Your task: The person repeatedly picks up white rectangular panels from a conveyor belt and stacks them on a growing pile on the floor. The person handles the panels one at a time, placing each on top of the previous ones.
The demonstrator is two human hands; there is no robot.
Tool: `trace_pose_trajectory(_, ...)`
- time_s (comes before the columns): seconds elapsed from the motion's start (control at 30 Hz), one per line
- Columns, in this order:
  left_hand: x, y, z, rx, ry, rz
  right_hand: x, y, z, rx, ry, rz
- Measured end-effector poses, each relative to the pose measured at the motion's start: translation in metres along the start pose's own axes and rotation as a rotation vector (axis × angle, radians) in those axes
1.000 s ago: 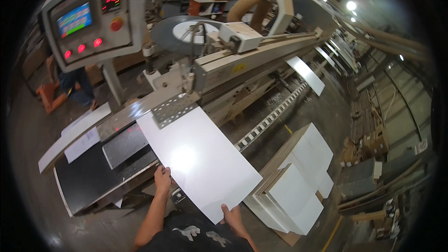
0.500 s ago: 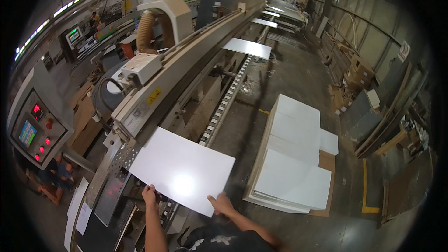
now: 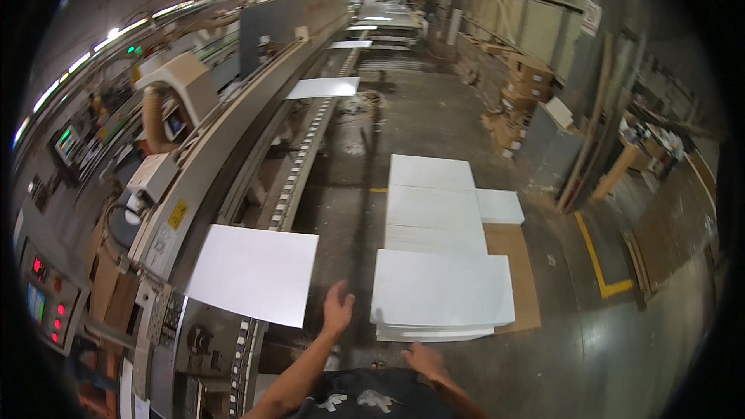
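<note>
A flat white panel [image 3: 252,275] lies on the feed side of a long edge-processing machine [image 3: 213,159], touched by neither hand. My left hand [image 3: 338,307] is in the air between that panel and a stack of white panels [image 3: 442,287], holding nothing, with its fingers apart. Just below the stack's near edge is my right hand [image 3: 424,358], slightly blurred. Its fingers look loosely bent, and nothing shows in them.
Further white panels, one of them nearer [image 3: 324,88], lie along the machine's roller track [image 3: 299,163]. Brown cardboard [image 3: 512,275] shows under the stack. A control panel [image 3: 48,295] stands at the left. Cartons [image 3: 528,81] and boards line the right wall.
Both hands have let go of the white panel, which stays on the machine. They have moved right toward the stack, and my view has turned right as well.
</note>
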State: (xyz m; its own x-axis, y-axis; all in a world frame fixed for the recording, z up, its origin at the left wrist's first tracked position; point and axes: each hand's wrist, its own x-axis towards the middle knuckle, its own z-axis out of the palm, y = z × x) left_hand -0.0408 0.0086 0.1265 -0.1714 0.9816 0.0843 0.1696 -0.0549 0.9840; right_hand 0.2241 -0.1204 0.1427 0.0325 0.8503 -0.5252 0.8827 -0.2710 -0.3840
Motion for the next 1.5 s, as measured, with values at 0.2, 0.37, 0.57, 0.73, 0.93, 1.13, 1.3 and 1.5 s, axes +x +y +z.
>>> trace_pose_trajectory(0.2,0.001,-0.08,0.122,-0.035,-0.344,-0.739,-0.102,0.172,0.017,0.32,0.334,0.591)
trace_pose_trajectory(0.37,-0.022,-0.117,0.164,0.374,-0.216,-0.533,-0.173,0.218,0.077,0.628,0.466,0.93)
trace_pose_trajectory(0.57,0.033,-0.178,0.119,0.208,-0.248,-0.717,-0.178,0.209,0.108,0.701,0.297,0.877)
trace_pose_trajectory(0.73,-0.038,-0.103,0.174,0.832,-0.173,-0.528,-0.197,0.206,0.13,0.832,0.325,0.935)
trace_pose_trajectory(0.93,-0.09,-0.142,0.184,0.732,0.077,-0.675,-0.195,0.172,0.083,0.748,0.346,0.925)
trace_pose_trajectory(1.13,-0.081,-0.2,0.114,0.253,-0.329,-0.783,-0.17,0.175,0.043,0.623,0.317,0.746)
trace_pose_trajectory(1.3,-0.103,-0.197,0.047,0.239,-0.19,-0.72,-0.108,0.181,-0.002,0.478,0.274,0.649)
trace_pose_trajectory(1.5,-0.142,-0.086,-0.094,-0.015,-0.07,-0.659,0.01,0.186,-0.002,0.15,0.846,0.383)
